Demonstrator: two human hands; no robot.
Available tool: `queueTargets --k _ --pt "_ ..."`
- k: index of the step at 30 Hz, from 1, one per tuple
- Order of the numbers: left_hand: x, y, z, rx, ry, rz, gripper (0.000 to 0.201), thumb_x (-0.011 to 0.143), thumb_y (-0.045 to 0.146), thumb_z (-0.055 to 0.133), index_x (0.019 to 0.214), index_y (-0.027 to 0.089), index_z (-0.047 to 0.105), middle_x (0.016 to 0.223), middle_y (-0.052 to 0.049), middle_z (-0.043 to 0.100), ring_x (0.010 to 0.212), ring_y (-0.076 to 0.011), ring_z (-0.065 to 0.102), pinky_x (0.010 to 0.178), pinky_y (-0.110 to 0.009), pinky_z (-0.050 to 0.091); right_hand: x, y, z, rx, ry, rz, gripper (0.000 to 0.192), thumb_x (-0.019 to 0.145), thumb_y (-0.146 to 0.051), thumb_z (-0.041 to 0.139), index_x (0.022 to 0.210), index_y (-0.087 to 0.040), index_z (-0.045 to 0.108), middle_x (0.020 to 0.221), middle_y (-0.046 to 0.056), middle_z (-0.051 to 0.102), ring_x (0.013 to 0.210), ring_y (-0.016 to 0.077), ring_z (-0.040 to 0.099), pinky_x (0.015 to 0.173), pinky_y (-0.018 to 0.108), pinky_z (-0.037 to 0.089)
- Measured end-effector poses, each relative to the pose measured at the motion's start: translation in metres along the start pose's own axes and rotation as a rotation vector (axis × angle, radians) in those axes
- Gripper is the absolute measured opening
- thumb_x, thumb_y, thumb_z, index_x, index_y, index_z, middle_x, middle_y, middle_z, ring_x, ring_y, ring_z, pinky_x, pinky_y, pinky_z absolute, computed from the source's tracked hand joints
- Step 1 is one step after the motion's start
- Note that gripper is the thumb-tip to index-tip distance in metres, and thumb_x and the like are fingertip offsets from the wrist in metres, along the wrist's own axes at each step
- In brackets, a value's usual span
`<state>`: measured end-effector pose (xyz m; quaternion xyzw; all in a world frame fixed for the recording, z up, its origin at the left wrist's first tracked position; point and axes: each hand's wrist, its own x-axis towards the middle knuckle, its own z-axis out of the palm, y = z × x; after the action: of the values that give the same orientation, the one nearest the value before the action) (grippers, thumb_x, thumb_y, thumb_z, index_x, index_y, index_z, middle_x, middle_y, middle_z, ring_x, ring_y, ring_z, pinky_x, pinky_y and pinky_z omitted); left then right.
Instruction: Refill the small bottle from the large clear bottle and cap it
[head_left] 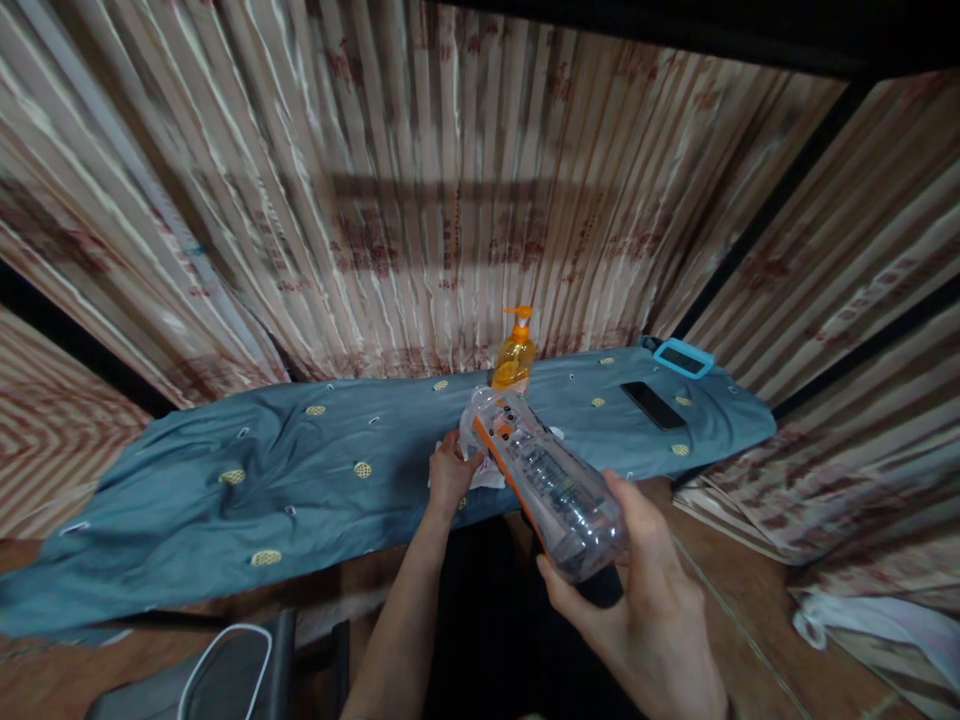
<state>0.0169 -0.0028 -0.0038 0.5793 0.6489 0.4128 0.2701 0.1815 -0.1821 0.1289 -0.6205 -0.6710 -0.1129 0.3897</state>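
Note:
A clear plastic bottle [559, 490] with an orange strip along its side and dark printing is held tilted over the table's near edge. My right hand [637, 590] grips its near, wide end, with the thumb below and fingers along the side. My left hand [452, 472] is closed at the bottle's far, rounded end, thumb and fingers against the clear plastic. Under that end, beside my left fingers, lies a white cloth or tissue [491, 478], partly hidden by the bottle. Just behind stands a pump bottle [515, 355] of orange-yellow liquid with an orange pump head, upright.
A blue-green cloth with yellow pineapple prints [300, 480] covers the narrow table. At the right lie a black phone [652, 405] and a light-blue-framed device [683, 358]. Patterned curtains [420, 200] and dark frame bars surround it. A grey chair [225, 675] stands lower left.

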Motion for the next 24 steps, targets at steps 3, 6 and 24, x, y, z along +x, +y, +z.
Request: queueTargets --k 3,6,24 --pt "-0.0001 0.0015 -0.0008 0.006 -0.001 -0.003 0.034 0.067 0.031 0.069 0.096 0.013 0.064 0.056 0.007 0.048 0.054 -0.0107 0.048 0.053 -0.022 0.032 -0.0002 0.0003 0.0004 0.004 0.001 0.002 0.071 0.080 -0.042 0.061 0.140 -0.014 0.036 0.125 0.018 0.058 0.115 0.0316 0.060 0.094 0.052 0.053" --pt "-0.0003 0.0014 -0.0006 0.006 0.003 0.004 0.033 0.067 0.029 0.069 0.095 0.013 0.064 0.057 0.007 0.048 0.054 -0.0109 0.048 0.054 -0.022 0.033 -0.0004 0.0009 0.0005 0.008 0.001 -0.005 0.071 0.080 -0.041 0.061 0.140 -0.012 0.036 0.126 0.019 0.058 0.115 0.0319 0.061 0.094 0.052 0.053" --pt "0.0000 0.0011 0.0006 0.006 0.011 -0.018 0.037 0.067 0.029 0.069 0.099 0.012 0.064 0.057 0.006 0.048 0.054 -0.0112 0.047 0.053 -0.022 0.032 -0.0002 0.0011 0.0008 0.002 0.002 -0.005 0.071 0.080 -0.039 0.062 0.140 -0.010 0.036 0.126 0.019 0.058 0.116 0.0319 0.060 0.095 0.051 0.054"
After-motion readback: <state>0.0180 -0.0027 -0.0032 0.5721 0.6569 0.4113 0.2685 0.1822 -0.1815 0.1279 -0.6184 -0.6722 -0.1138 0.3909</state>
